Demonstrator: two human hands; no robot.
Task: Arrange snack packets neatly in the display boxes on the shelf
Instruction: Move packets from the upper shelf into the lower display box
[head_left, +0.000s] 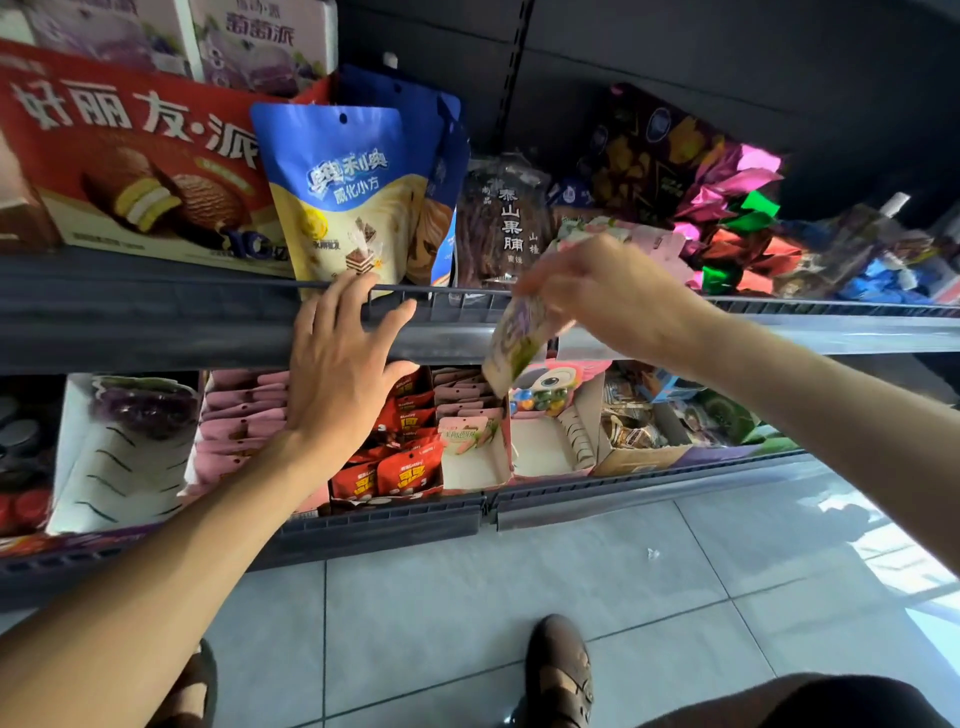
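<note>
We see the right hand (613, 296) with its grip pinching a purple-and-green snack packet (514, 343), too blurred to read. The packet hangs just below the grip, over the display box (474, 467). The left hand (343, 364) rests, fingers spread, on the upper shelf rail (156, 332), hiding part of the red packets (410, 470).

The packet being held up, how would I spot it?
Look at the grey edge of the upper shelf. Right of the middle, the right hand pinches a small packet hanging before it. Only it is purple-and-green and held, not boxed.
</note>
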